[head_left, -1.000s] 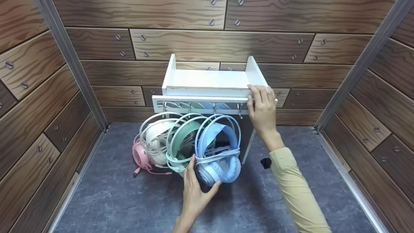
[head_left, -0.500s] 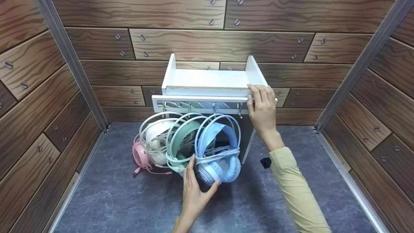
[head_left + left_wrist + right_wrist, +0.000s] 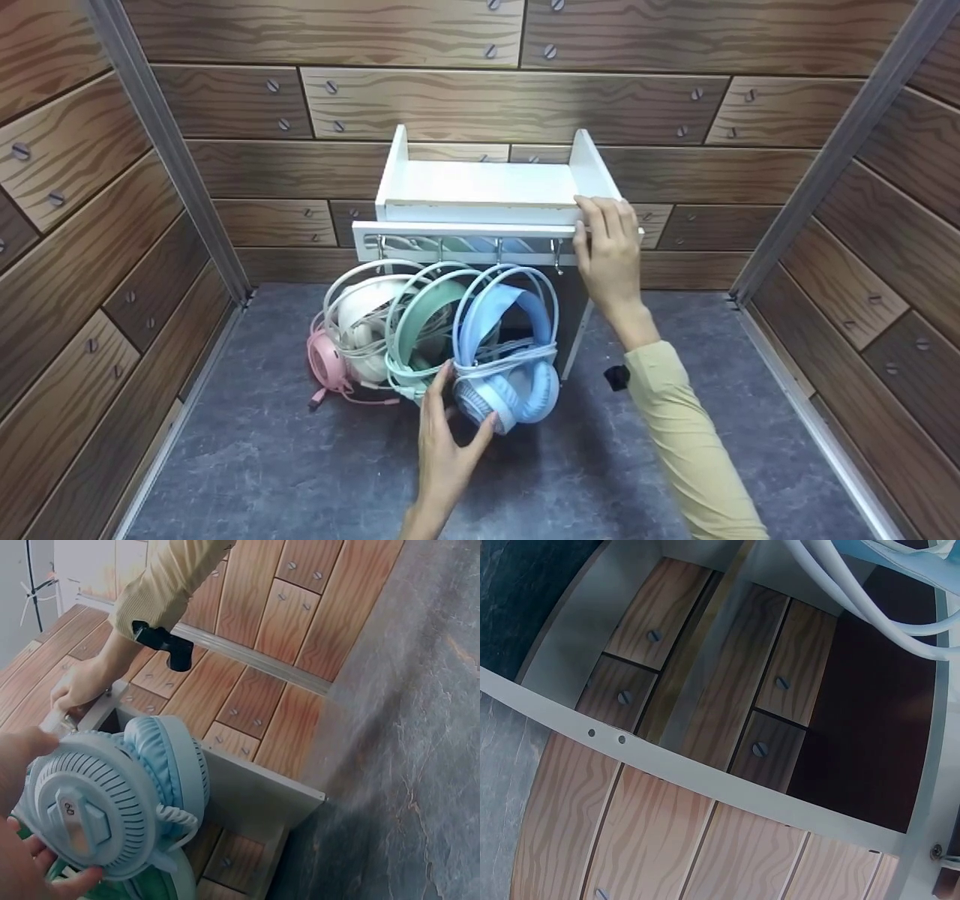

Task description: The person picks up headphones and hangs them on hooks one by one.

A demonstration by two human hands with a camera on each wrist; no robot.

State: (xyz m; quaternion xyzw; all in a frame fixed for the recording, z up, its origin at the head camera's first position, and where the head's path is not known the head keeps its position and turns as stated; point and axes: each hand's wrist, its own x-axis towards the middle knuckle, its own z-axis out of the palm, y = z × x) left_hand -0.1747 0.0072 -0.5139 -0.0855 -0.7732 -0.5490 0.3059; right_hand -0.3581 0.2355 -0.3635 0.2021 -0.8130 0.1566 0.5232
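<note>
My left hand [image 3: 442,454] holds the lower ear cup of the light-blue headphones [image 3: 546,394], thumb and fingers on either side of it. In the left wrist view, the ear cup [image 3: 94,799] sits between the thumb above and the fingertips below. A coiled cable is wrapped around these headphones, which hang from the hook rail [image 3: 457,228] of a white shelf unit [image 3: 487,180]. My right hand [image 3: 611,255] grips the rail's right end, fingers over the top and thumb in front. To the left hang green headphones [image 3: 411,330], white headphones [image 3: 367,300] and pink headphones [image 3: 328,361].
A metal hook [image 3: 558,259] shows beside the right hand. Wood-patterned walls [image 3: 510,105] stand behind and on both sides of the dark grey floor [image 3: 247,450]. A black wrist camera [image 3: 616,377] sticks out from the right sleeve.
My left hand has shifted slightly down and left, and the blue ear cup has turned a little with it. The right hand and the shelf unit have stayed in place.
</note>
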